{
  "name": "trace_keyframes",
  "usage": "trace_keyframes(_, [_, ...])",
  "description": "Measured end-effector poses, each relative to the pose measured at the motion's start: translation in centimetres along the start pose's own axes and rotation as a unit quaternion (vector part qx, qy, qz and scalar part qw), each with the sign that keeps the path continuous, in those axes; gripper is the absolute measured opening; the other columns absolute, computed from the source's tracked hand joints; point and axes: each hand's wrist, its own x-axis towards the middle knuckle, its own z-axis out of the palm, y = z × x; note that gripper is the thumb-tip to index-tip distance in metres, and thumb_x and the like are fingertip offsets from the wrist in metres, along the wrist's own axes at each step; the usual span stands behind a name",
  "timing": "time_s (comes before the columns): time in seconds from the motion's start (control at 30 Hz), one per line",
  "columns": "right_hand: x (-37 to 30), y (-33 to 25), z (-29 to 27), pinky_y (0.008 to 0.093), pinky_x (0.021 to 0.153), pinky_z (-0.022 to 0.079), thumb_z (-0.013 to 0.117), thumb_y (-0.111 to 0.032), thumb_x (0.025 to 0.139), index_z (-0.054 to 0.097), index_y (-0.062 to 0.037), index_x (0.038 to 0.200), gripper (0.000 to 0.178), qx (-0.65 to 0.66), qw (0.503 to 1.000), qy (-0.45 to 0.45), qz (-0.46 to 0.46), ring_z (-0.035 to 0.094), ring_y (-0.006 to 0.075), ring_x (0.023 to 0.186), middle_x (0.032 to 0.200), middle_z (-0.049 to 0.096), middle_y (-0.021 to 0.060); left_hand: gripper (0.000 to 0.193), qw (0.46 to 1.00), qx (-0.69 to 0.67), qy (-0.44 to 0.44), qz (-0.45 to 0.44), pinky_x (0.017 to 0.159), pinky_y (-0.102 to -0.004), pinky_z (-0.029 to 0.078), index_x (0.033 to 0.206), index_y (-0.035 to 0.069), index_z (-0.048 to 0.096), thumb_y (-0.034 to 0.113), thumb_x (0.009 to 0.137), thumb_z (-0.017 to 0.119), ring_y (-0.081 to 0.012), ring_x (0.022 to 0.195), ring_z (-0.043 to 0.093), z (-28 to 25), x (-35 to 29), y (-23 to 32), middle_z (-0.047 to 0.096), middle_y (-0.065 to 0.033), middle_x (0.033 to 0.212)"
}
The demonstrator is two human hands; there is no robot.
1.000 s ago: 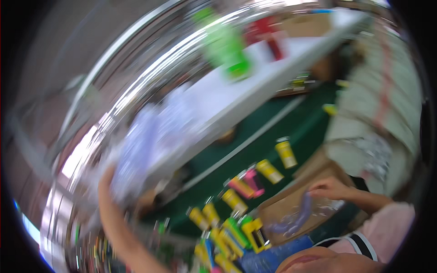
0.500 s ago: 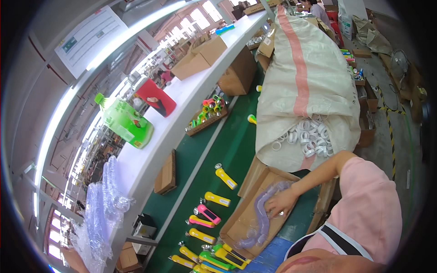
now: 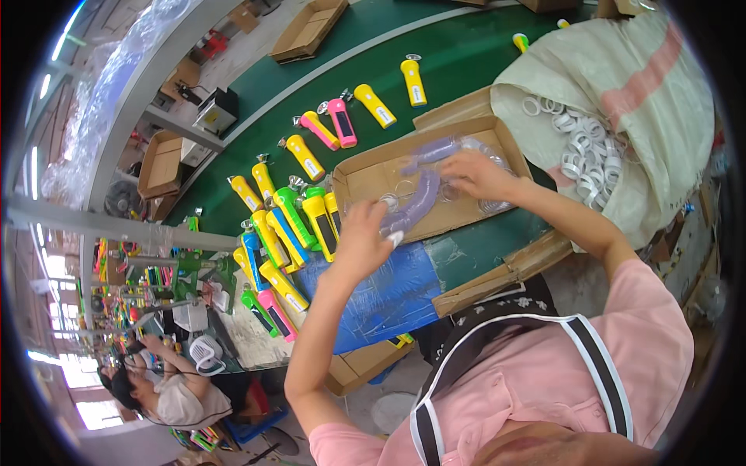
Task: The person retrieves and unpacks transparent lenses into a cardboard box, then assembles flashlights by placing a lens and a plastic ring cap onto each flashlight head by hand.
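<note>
Lying in the shallow cardboard tray (image 3: 362, 175) on the green tabletop (image 3: 466, 62): two curved purple stacks, a nearer stack (image 3: 417, 203) and a farther stack (image 3: 434, 150), apparently built of many thin translucent rings set face to face. Likely to feel light, to bend as a row rather than stay stiff, and to slide a little under the fingertips. Probably not brittle, but apt to part if raised by one end alone. Best taken from both ends, cradled underneath along the curve, with slight inward pressure to keep everything closed up; better not pinched hard at the middle.

At the near end of the nearer stack, left grip (image 3: 364, 242), fingers curved inward. Over the tray, beside the farther stack, right grip (image 3: 480, 174), fingers bunched and pointing left. Cannot tell, with so much hidden behind the fingers, whether apart, together or clamped on rings in either case.

Also inside the tray, toward the right end: loose clear rings (image 3: 493, 206). Just beyond, to the right, a pale woven sack (image 3: 668, 155) with a reddish stripe, open toward the tray and full of white rings (image 3: 590, 155). Outside any container, spread left of the tray: yellow torches (image 3: 304, 158), with pink, green and blue among them.
</note>
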Motion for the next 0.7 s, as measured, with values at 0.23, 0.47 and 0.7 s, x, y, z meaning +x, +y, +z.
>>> trace_keyframes(0.23, [0.6, -1.7, 2.2, 0.0417, 0.103, 0.044, 0.064, -0.011, 0.086, 0.059, -0.0076, 0.128, 0.043, -0.009, 0.999, -0.044, 0.008, 0.054, 0.0359, 0.117, 0.146, 0.038, 0.0161, 0.053, 0.994, 0.069, -0.064, -0.052, 0.095, -0.0487, 0.044, 0.128, 0.007, 0.055, 0.018, 0.079, 0.072, -0.0404, 0.114, 0.052, 8.2, 5.3, -2.6, 0.056, -0.0200, 0.119])
trace_keyframes(0.47, [-6.9, -5.6, -6.7, 0.0425, 0.088, 0.049, 0.071, -0.020, 0.081, 0.062, -0.0074, 0.121, 0.042, -0.004, 0.989, -0.095, 0.117, 0.061, 0.0350, 0.104, 0.110, 0.065, 0.0145, 0.041, 0.990, -0.048, 0.131, -0.039, 0.088, -0.0465, 0.045, 0.116, 0.003, 0.057, 0.014, 0.079, 0.072, -0.0386, 0.102, 0.056, 6.3, -1.7, -1.8, 0.058, -0.0183, 0.110])
trace_keyframes(0.7, [-9.3, -2.9, -10.5, 0.0438, 0.073, 0.050, 0.071, -0.017, 0.077, 0.067, -0.0060, 0.089, 0.017, -0.080, 0.970, -0.144, 0.181, 0.064, 0.0356, 0.084, 0.085, 0.066, 0.0141, 0.020, 0.991, 0.072, 0.104, 0.050, 0.074, -0.0433, 0.044, 0.088, 0.005, 0.066, 0.011, 0.071, 0.075, -0.0340, 0.084, 0.058, 3.1, -3.4, -3.4, 0.061, -0.0121, 0.086])
